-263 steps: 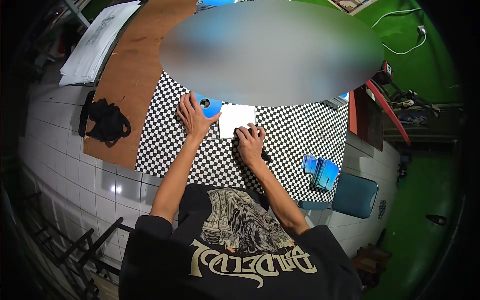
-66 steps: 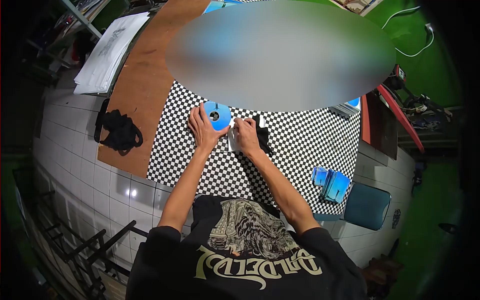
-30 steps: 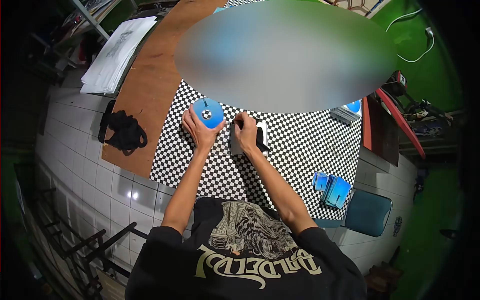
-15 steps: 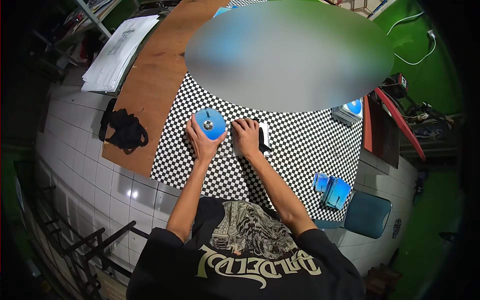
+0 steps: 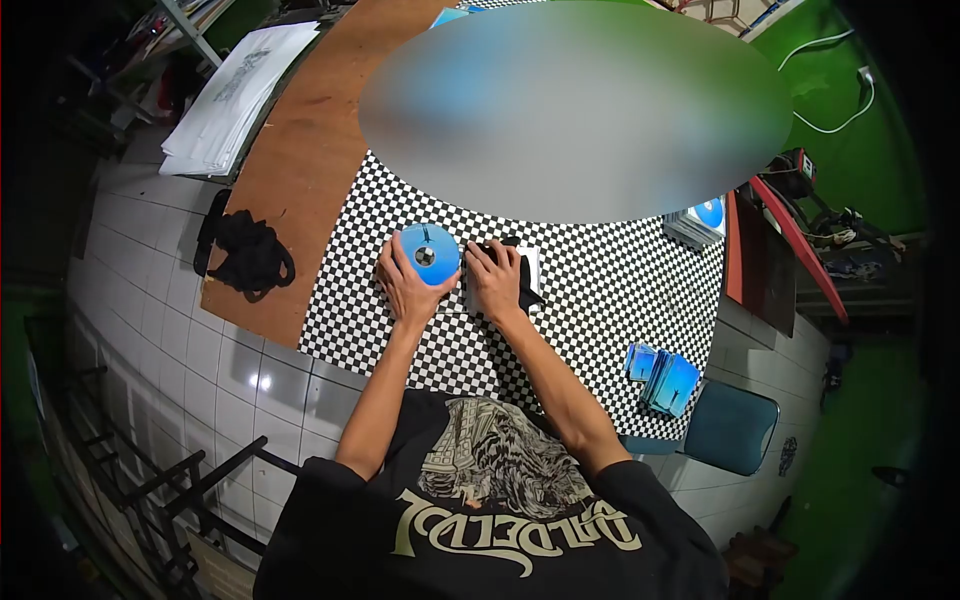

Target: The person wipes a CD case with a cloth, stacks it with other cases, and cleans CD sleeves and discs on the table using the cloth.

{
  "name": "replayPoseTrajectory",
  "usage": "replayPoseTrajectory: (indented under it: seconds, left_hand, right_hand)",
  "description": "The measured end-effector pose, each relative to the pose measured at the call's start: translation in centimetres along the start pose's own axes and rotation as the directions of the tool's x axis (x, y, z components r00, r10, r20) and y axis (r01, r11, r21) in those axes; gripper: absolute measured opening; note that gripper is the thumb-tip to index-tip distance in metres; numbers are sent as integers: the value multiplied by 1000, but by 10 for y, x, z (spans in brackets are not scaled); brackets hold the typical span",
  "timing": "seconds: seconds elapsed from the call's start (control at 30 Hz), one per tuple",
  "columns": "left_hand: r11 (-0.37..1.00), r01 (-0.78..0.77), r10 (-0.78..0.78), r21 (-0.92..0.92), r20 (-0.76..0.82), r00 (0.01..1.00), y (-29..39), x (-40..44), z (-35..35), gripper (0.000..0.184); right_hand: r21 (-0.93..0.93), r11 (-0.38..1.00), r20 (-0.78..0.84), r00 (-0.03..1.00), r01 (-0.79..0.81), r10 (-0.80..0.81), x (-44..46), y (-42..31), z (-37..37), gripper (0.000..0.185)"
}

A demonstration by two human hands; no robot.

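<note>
A blue disc [image 5: 437,241] with a small dark figure printed on it is held by its edges in my left hand [image 5: 408,297], thumb on the right side and fingers on the left. Through its centre hole the checks of the cloth show. To its right, my right hand [image 5: 495,285] rests with bent fingers on a black cloth [image 5: 527,287], which lies over a pale, flat disc case [image 5: 534,262]. The case is mostly hidden under the hand and cloth.
Blue-covered cases [image 5: 670,384] are piled at the right front near a chair [image 5: 735,428]. Another stack of cases [image 5: 694,226] stands farther back. A black strapped item [image 5: 248,255] lies on the brown board, with paper sheets [image 5: 238,95] beyond. A blurred patch hides the table's far side.
The disc has moved slightly right and turned in my left hand, so checks show through its hole. My right hand has shifted slightly, and black cloth now shows above its fingers.
</note>
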State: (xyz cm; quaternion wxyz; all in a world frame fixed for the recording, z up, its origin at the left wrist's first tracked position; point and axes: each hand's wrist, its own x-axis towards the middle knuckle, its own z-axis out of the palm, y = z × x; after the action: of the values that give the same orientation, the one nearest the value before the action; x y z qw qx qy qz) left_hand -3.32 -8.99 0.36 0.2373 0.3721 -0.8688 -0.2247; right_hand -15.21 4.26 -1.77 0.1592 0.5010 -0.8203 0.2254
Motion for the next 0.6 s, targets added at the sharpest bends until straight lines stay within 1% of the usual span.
replayPoseTrajectory:
  seconds: [0.07,0.1,0.2,0.23,0.33,0.47,0.6]
  left_hand:
    - [975,-12,17,-222,21,1000,-2,0,-1,133]
    - [975,-12,17,-222,21,1000,-2,0,-1,133]
    - [970,-73,86,-233,44,995,-3,-1,0,131]
    - [969,-74,86,-235,44,995,-2,-1,1,131]
    - [994,-21,29,-111,73,997,0,0,-1,130]
    - [994,-79,81,-72,23,996,-2,2,2,132]
    - [997,-40,42,-68,38,998,-5,2,6,133]
  right_hand:
    - [-5,1000,12,1000,11,-11,-1,0,-1,34]
    - [-5,1000,12,1000,11,-11,-1,1,-1,34]
    - [9,999,20,999,33,-33,-1,3,0,34]
    - [7,999,20,999,33,-33,-2,3,1,34]
    - [11,999,50,998,48,-49,-5,-3,-6,34]
    - [51,998,60,998,31,-34,-20,-13,-17,37]
    - [91,996,40,999,7,-10,-38,-26,-26,40]
